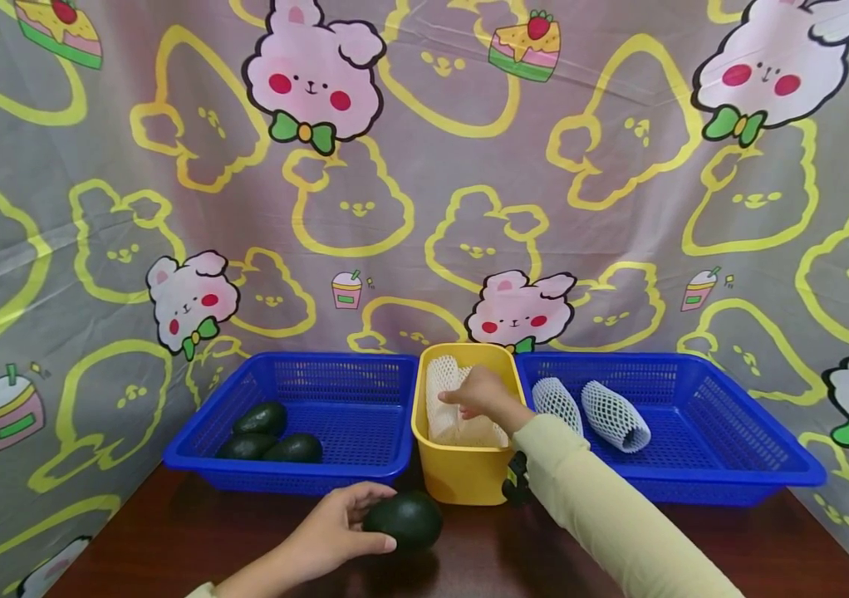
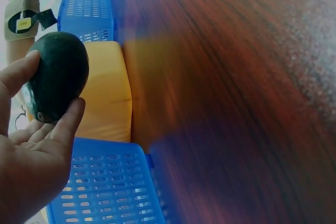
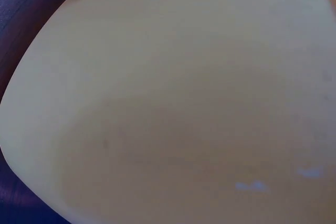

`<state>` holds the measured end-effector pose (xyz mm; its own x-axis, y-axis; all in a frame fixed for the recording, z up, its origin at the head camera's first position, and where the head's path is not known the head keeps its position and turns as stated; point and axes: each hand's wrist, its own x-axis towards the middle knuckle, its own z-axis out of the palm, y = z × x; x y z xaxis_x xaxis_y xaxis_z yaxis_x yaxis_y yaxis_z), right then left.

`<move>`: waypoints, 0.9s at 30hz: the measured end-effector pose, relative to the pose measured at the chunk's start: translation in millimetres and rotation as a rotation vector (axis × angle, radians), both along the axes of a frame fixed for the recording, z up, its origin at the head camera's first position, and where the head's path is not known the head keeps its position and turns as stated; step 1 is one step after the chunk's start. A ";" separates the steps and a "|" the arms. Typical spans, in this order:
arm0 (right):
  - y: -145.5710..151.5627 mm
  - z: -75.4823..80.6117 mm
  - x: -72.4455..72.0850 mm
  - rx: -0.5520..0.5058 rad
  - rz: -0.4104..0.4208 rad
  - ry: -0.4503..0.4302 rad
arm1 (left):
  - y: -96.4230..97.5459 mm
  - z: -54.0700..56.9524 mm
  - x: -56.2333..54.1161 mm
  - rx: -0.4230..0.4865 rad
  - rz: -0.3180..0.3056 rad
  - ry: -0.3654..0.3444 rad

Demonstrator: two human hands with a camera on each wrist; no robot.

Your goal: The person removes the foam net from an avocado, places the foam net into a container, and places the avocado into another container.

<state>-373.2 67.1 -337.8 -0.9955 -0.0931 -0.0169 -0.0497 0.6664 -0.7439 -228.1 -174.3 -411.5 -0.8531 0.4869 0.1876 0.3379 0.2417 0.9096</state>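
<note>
My left hand (image 1: 335, 531) grips a dark green avocado (image 1: 404, 522) between thumb and fingers, in front of the yellow bin (image 1: 462, 477). In the left wrist view the avocado (image 2: 59, 74) is held off the tabletop. Over at the bin, my right hand (image 1: 486, 394) reaches inside among white foam net sleeves (image 1: 441, 378). Its fingers are at the sleeves, but whether they pinch one cannot be made out. A blurred yellowish bin wall (image 3: 173, 87) fills most of the right wrist view, where no fingers show.
On the left, a blue basket (image 1: 290, 473) contains 3 avocados (image 1: 260, 418). The blue basket (image 1: 723, 490) on the right has two net-sleeved pieces (image 1: 615, 415) lying in it. Both baskets flank the bin on a dark wooden table (image 1: 170, 540), with a patterned cloth (image 1: 424, 183) behind.
</note>
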 end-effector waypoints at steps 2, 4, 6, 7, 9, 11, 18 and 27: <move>1.0 2.5 1.8 0.005 0.008 0.010 | -0.4 1.1 0.2 0.005 -0.001 0.003; 2.0 5.2 3.5 0.008 0.013 0.018 | -0.5 2.3 0.1 0.013 -0.001 0.005; 3.1 7.6 4.8 0.016 0.017 0.027 | -0.6 3.2 0.1 0.022 -0.004 0.005; 3.8 8.9 5.6 0.020 0.018 0.031 | -0.7 3.4 0.1 0.027 -0.005 0.005; 5.4 11.4 7.9 0.020 0.027 0.040 | -0.8 4.0 0.3 0.036 -0.007 0.003; 7.2 13.4 10.6 0.013 0.034 0.043 | -1.3 4.8 0.8 0.044 -0.012 0.003; 13.2 18.7 23.0 -0.081 0.068 0.060 | -6.4 11.6 1.8 0.051 -0.002 0.019; 18.1 27.5 47.0 -0.246 0.098 0.082 | -16.5 29.0 0.7 0.042 0.088 0.015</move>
<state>-326.2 85.2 -310.3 -0.9786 -0.1808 0.0981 -0.1717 0.4549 -0.8738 -227.4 -190.7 -382.5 -0.8891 0.4018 0.2191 0.3306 0.2328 0.9146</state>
